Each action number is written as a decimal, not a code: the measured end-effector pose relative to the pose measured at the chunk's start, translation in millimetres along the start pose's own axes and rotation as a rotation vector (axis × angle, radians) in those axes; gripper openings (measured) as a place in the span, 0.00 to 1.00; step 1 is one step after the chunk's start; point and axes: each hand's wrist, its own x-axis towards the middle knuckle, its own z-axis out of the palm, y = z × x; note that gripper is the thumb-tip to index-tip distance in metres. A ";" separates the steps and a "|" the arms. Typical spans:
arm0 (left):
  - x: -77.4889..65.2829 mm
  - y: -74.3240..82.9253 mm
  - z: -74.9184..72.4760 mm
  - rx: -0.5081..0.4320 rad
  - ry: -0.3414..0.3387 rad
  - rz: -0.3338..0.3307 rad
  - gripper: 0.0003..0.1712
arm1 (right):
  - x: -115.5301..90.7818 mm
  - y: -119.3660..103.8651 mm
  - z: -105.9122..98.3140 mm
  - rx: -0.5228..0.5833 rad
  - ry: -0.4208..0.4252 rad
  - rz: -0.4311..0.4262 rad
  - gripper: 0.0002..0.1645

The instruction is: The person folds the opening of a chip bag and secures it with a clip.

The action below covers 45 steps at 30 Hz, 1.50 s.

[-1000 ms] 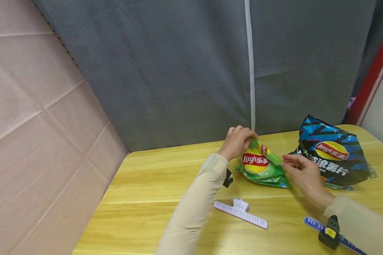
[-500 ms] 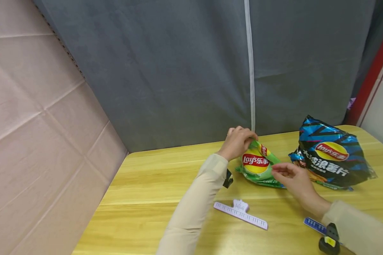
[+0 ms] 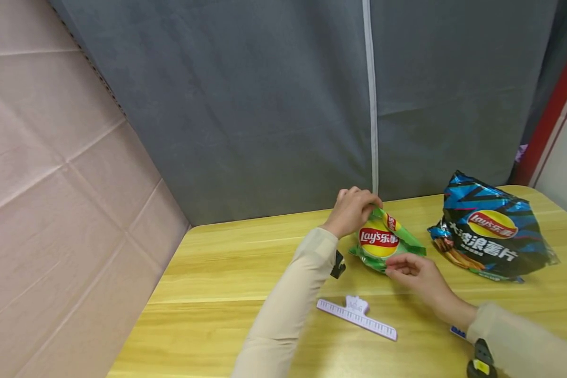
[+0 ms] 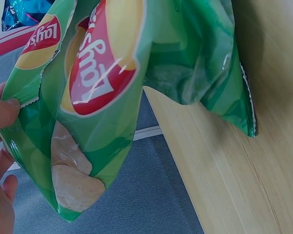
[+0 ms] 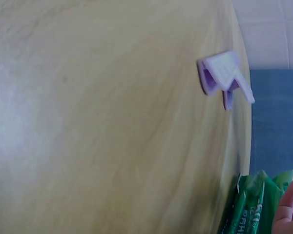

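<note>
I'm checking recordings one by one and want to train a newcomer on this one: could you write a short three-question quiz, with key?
1. Which hand grips the folded-over edge of the green bag?
2. True or false: the lilac clip lies on the table, not on a bag.
3. In the head view, where is the blue-and-black bag relative to the green bag? A: to its left. B: to its right. C: on top of it.

Key: 1. the left hand; 2. true; 3. B.
</note>
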 end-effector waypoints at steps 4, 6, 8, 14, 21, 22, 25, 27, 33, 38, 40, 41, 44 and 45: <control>-0.5 -0.1 0.1 0.003 -0.002 -0.002 0.11 | -0.5 1.9 6.5 0.031 -0.052 -0.024 0.12; -0.6 -0.2 0.0 0.007 -0.001 -0.003 0.11 | -0.6 1.9 10.2 0.050 -0.072 -0.026 0.12; -0.5 0.0 -0.4 0.012 0.000 -0.002 0.11 | -0.4 1.4 13.6 0.063 -0.091 -0.015 0.13; 0.2 0.4 -1.7 0.013 -0.004 0.000 0.11 | -0.3 -1.3 20.8 0.055 -0.131 0.021 0.15; 0.9 0.6 -2.5 0.012 -0.009 -0.004 0.11 | -2.0 -2.0 27.1 0.062 -0.190 0.084 0.18; 1.0 0.6 -2.5 0.010 -0.009 -0.005 0.11 | -2.5 -1.9 27.9 0.060 -0.199 0.091 0.18; 1.1 0.6 -2.3 0.009 -0.006 -0.004 0.10 | -4.0 -1.7 29.9 0.052 -0.227 0.113 0.20; 1.0 0.7 -2.3 0.011 -0.005 -0.004 0.11 | -5.0 -1.5 30.9 0.052 -0.251 0.126 0.22; 0.4 0.6 -2.4 0.012 -0.012 -0.009 0.11 | -6.6 2.7 32.9 0.057 -0.306 0.081 0.22; -0.1 1.0 -2.9 0.009 -0.017 -0.011 0.11 | -9.0 7.8 34.6 0.041 -0.342 0.054 0.23; 0.1 1.0 -2.7 0.006 -0.016 -0.011 0.11 | -10.0 8.9 35.0 0.034 -0.349 0.055 0.23; 0.2 0.9 -2.7 0.005 -0.016 -0.010 0.11 | -10.3 9.3 35.0 0.032 -0.353 0.056 0.23; 0.6 0.8 -2.7 0.002 -0.015 -0.012 0.11 | -10.4 9.7 35.0 0.022 -0.363 0.053 0.24; 0.7 0.7 -2.8 0.000 -0.014 -0.014 0.10 | -10.2 9.6 35.1 0.022 -0.367 0.056 0.24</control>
